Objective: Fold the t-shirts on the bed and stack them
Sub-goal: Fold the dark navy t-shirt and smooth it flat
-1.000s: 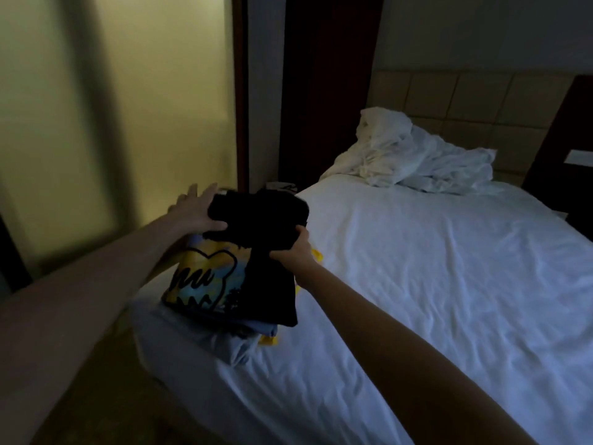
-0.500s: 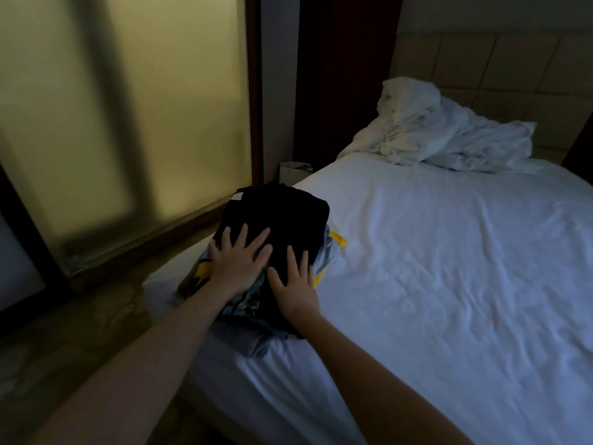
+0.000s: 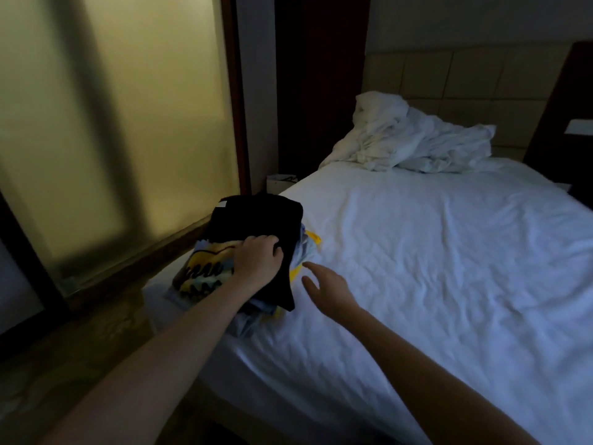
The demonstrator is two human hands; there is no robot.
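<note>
Dimly lit throughout. Shows a stack of folded t-shirts (image 3: 244, 321) at the near left corner of the bed (image 3: 417, 252), with a black t-shirt (image 3: 256, 220) on top and a yellow-and-blue printed t-shirt (image 3: 205, 268) poking out below on the left. Shows the left hand (image 3: 258, 263) resting on the near end of the black t-shirt, fingers curled into the fabric and apparently pinching a fold. Shows the right hand (image 3: 324, 287) apart from the pile, just beside its right edge, fingers spread and loose, holding nothing. Places the stack ahead and to the left of those right fingers, long axis running away toward the headboard (image 3: 465, 75). Suggests squaring the crooked pile next, left hand nearer. Leaves crumpled white bedding (image 3: 410, 142) at the head of the bed.
</note>
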